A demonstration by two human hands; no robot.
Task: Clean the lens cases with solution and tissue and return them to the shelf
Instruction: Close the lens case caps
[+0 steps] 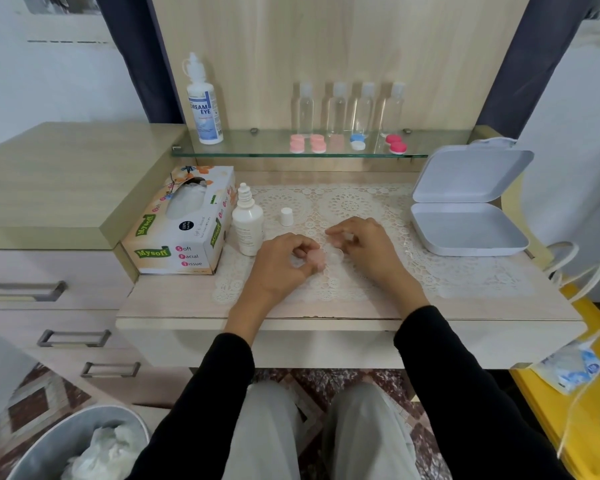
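A lens case (328, 258) with a pale pink cap lies on the lace mat between my hands. My left hand (284, 263) pinches its pink-capped end. My right hand (362, 244) curls over the other, clear end, holding a small cap in its fingertips. A small white solution bottle (247, 226) stands uncapped beside my left hand, its white cap (287, 216) on the mat behind. The tissue box (184, 221) sits at the left. On the glass shelf (257, 152) rest two pink lens cases (307, 143), a blue-and-white one (358, 141) and a red one (396, 143).
A large solution bottle (203, 103) and several clear empty bottles (352, 107) stand on the shelf. An open white box (468, 202) sits at the right of the desk. A bin with used tissue (94, 445) is on the floor at lower left. Drawers are at the left.
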